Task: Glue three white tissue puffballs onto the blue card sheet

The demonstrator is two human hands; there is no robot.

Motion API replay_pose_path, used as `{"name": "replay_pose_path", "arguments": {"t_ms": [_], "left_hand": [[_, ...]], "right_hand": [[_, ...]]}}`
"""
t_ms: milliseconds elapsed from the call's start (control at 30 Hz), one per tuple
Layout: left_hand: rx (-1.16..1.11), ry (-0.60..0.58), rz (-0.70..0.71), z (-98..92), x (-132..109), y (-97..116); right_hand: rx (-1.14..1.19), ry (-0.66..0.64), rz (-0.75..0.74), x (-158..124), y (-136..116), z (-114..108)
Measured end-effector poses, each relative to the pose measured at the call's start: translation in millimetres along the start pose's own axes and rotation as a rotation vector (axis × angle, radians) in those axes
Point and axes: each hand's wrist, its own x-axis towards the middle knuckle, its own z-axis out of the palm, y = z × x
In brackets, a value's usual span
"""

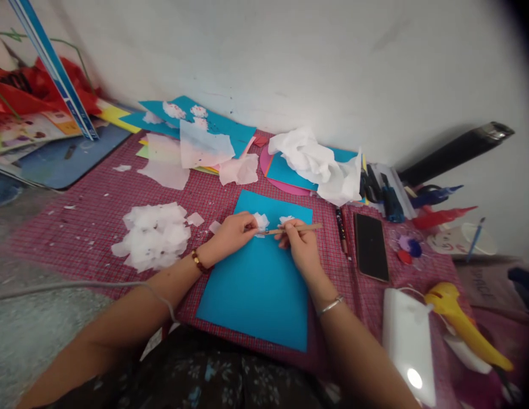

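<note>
A blue paper sheet (pixel 255 289) lies on the red checked cloth (pixel 89 227) in front of me. My left hand (pixel 230 234) is closed in a pinch on a small crumpled white tissue piece (pixel 261 221) at the sheet's top edge. My right hand (pixel 300 245) is closed around a thin wooden stick (pixel 309 228), whose tip points left into that tissue piece. Another small white tissue tuft (pixel 286 219) sits on the blue sheet just behind my right fingers. A pile of cut white tissue squares (pixel 153 236) lies to the left of my left hand.
A black phone (pixel 370 245) and a pen (pixel 341 230) lie right of the sheet. A white power bank (pixel 409 341) and a yellow glue gun (pixel 464 324) sit at the near right. Crumpled white tissue (pixel 319 162), coloured papers (pixel 213 130) and scissors (pixel 390 199) line the wall.
</note>
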Motion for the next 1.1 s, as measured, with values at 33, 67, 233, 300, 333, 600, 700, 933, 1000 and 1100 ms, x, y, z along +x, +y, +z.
{"name": "replay_pose_path", "arguments": {"t_ms": [33,67,233,300,333,600,700,933,1000,1100], "left_hand": [[-0.001,0.000,0.003,0.3,-0.2,-0.3],[-0.002,0.001,0.005,0.5,-0.4,-0.2],[-0.030,0.063,0.003,-3.2,-1.2,3.5],[-0.043,0.132,-0.009,-8.5,-1.1,3.3],[-0.048,0.173,-0.015,-12.0,-0.8,2.5],[-0.103,0.342,-0.104,-39.2,4.1,-10.1],[-0.035,0.220,-0.118,-44.2,3.9,-12.7],[0.219,-0.181,-0.043,-52.4,-0.2,-13.8],[0.247,-0.244,-0.008,-55.6,-0.9,-14.2],[0.229,-0.310,0.025,-58.3,-1.3,-16.0]], "right_hand": [[-0.022,-0.007,-0.006,-0.2,0.1,0.1],[-0.041,-0.015,-0.009,-0.2,0.4,0.0],[-0.070,-0.030,-0.021,0.4,4.6,-1.3],[-0.076,-0.027,-0.038,0.8,5.7,-1.3],[-0.077,-0.026,-0.049,1.0,5.8,-1.1],[-0.094,-0.020,-0.109,0.3,3.8,1.5],[-0.057,0.020,-0.095,-1.1,5.5,1.0],[0.080,0.057,-0.017,-0.6,6.9,-1.5],[0.083,0.042,-0.018,-0.2,7.3,-1.8],[0.070,0.023,-0.024,-0.1,8.4,-2.0]]}}
